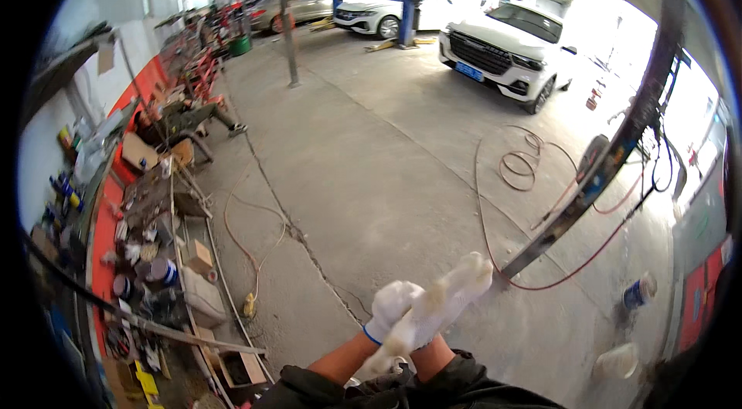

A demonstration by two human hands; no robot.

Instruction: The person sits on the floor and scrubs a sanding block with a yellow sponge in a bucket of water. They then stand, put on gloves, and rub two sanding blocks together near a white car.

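Both my hands are close together in front of me at the lower middle, in white knit work gloves. My left hand (396, 307) wears one with a blue-edged cuff; its fingers look curled in against the other glove. Across it, towards the right, lies a long white work glove (437, 302) with yellowish stains. My right hand (464, 279) is within that white shape, and its fingers are blurred and run together. A strip of white fabric hangs down over my wrists. Bare forearms show below the gloves, with dark sleeves behind.
A metal post (576, 196) leans at the right, with a red hose (516, 169) coiled beside it. A bucket (638, 293) stands nearby. A cluttered rack (179, 270) lines the left, where a person (209, 114) reclines. A white car (506, 50) is parked ahead.
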